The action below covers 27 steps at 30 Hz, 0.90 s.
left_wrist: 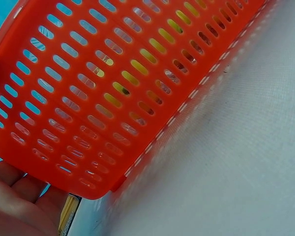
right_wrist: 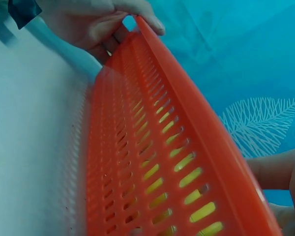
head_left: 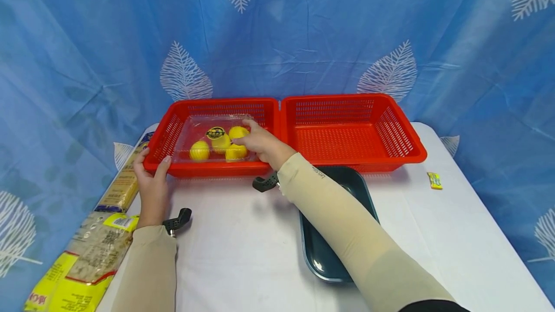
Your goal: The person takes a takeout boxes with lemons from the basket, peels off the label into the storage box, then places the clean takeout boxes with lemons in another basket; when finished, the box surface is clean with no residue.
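A clear plastic box with a dark round label and several round yellow fruits sits in the left red basket. My right hand holds the box at its right end, finger along the far side and thumb over the top. At the basket's near left corner, my left hand grips the rim, thumb over the front edge and fingers outside. In the left wrist view the fruits show yellow through the slots of the basket wall. In the right wrist view the basket rim hides part of my right hand.
A second red basket adjoins on the right. My right forearm crosses above a dark tray. A small yellow packet lies at the right. Along the left edge lie a noodle-like pack and a yellow-and-clear bag.
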### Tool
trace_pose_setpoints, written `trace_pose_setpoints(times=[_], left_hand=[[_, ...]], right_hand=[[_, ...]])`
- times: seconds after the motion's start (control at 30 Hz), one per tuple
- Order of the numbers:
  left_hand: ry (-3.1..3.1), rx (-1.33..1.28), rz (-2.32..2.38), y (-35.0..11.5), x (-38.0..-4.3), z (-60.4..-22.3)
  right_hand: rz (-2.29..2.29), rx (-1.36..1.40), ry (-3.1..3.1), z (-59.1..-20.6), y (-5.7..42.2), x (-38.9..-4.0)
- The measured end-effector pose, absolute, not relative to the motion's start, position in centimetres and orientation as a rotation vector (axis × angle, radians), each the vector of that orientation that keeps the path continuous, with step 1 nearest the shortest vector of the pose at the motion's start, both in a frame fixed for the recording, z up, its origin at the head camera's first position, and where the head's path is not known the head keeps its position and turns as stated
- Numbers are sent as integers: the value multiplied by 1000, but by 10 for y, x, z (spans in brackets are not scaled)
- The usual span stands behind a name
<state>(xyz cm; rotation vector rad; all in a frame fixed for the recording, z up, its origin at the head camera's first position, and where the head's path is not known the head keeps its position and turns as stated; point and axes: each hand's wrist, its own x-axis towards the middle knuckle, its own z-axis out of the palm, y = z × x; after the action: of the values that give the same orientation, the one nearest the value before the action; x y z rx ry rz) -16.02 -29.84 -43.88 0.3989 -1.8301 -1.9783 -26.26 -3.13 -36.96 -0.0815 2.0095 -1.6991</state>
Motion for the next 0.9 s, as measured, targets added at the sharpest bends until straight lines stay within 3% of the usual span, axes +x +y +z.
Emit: trace_pose_setpoints(times=[0.9], left_hand=[[-1870, 384, -1964, -302, -160, -439]], right_hand=[[-1821, -61, 1945, -372, -34, -261]])
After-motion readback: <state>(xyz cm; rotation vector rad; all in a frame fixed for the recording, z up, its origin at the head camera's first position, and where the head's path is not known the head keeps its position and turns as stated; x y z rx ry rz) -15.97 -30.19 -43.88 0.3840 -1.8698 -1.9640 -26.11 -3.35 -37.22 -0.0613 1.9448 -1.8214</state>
